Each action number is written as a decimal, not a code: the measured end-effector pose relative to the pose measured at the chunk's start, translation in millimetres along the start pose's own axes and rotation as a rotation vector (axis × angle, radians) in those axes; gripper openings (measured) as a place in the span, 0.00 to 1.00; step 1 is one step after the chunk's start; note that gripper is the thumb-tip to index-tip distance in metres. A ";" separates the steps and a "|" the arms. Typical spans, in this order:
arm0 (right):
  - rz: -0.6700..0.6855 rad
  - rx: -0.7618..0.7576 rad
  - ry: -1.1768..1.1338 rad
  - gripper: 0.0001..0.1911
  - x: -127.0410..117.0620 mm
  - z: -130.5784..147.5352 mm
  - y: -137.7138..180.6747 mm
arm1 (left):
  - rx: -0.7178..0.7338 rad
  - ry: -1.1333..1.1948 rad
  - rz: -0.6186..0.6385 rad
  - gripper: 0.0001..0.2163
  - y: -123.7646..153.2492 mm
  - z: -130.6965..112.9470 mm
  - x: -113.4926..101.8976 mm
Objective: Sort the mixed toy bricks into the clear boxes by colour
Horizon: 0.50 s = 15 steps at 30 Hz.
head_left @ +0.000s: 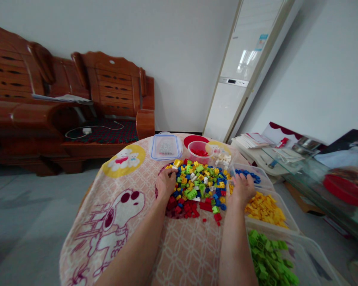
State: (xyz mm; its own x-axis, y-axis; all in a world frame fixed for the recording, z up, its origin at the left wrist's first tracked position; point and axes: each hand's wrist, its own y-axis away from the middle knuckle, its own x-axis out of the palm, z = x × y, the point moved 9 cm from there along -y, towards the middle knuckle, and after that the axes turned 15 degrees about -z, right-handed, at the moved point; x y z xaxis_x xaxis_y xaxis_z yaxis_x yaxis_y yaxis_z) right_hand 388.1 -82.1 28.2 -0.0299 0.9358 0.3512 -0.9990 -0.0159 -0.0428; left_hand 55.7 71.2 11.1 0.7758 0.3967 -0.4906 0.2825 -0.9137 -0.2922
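A heap of small mixed-colour toy bricks [198, 184] lies on a pink cartoon-print cloth [122, 222] covering a table. My left hand [165, 183] rests at the heap's left edge, fingers curled down into the bricks. My right hand [241, 187] sits at the heap's right edge, fingers bent among the bricks beside a clear tub. Whether either hand holds a brick is hidden. Red bricks [187, 208] gather at the heap's near side.
Clear tubs hold sorted bricks: blue [248, 174], yellow [267, 209], green [267, 258], red [200, 151], white [222, 159]. A clear lid [165, 147] lies at the back. A wooden sofa [77, 99] stands left, a tall air conditioner [241, 71] behind, a cluttered glass table [316, 167] right.
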 end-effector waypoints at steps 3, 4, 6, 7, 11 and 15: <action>0.007 -0.052 0.079 0.35 0.0 9.8 1.7 | 0.001 -0.005 -0.004 0.14 0.1 0.6 0.1; 0.023 -0.072 0.141 0.32 0.9 12.9 2.1 | 0.004 -0.003 -0.008 0.14 0.0 0.6 -0.1; 0.123 -0.112 0.313 0.27 7.6 18.1 4.5 | 0.011 0.007 -0.014 0.14 0.0 0.4 -0.2; 0.211 -0.140 0.416 0.24 13.3 20.5 7.7 | 0.014 0.011 -0.015 0.14 0.0 0.2 -0.3; 0.612 -0.444 0.878 0.16 35.7 36.0 38.8 | 0.015 0.012 -0.015 0.14 0.7 -0.7 -1.1; 0.845 -0.760 1.283 0.17 41.7 42.0 74.5 | 0.006 -0.001 -0.019 0.14 1.0 -0.9 -2.4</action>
State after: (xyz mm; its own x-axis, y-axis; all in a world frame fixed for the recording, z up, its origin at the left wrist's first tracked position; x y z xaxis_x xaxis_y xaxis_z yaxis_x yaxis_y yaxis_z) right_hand 311.0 -59.1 78.9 -0.0764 0.4237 -0.9026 -0.4708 -0.8133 -0.3419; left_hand 54.6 69.3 12.7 0.7696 0.4140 -0.4862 0.2934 -0.9055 -0.3066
